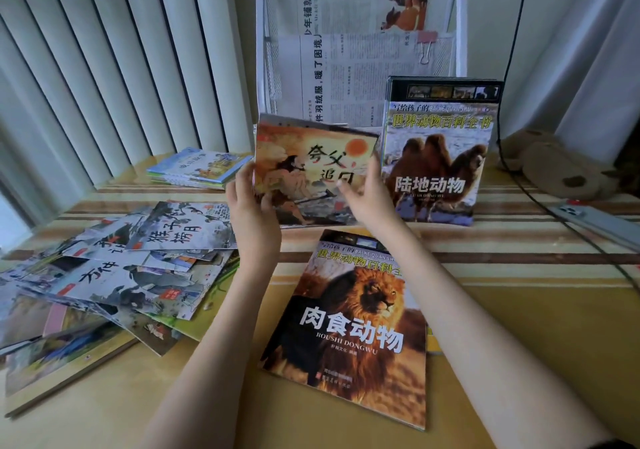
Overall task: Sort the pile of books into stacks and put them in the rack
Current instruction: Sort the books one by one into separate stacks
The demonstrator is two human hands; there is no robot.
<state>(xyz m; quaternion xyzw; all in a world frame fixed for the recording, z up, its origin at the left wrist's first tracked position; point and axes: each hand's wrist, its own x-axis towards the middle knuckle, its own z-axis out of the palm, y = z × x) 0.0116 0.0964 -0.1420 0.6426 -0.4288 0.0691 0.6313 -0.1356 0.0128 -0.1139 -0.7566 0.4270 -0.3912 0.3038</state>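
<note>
- Your left hand (251, 203) grips the left edge of a thin orange picture book (311, 175), thumb on the cover and fingers curled behind.
- Your right hand (369, 194) holds the book's right edge with loosely bent fingers; whether it pinches or merely steadies cannot be confirmed.
- The orange picture book stands nearly upright just in front of the white wire rack (268, 68), cover facing you, long axis running left to right, top edge leaning slightly away.
- Just beside it on the right, a camel book (436, 158) stands upright against the rack, long axis vertical.
- A lion book (349, 324) lies flat under your forearms, title towards you.
- The unsorted pile (114, 275) lies fanned out on the left; a small stack (201, 168) sits behind it, near the blinds.
- Risk, by judgement: the book is thin and limp, so it may buckle or slide down flat if released without support.
- Risk, by judgement: a nudge from your right hand may topple the camel book, which appears only propped.
</note>
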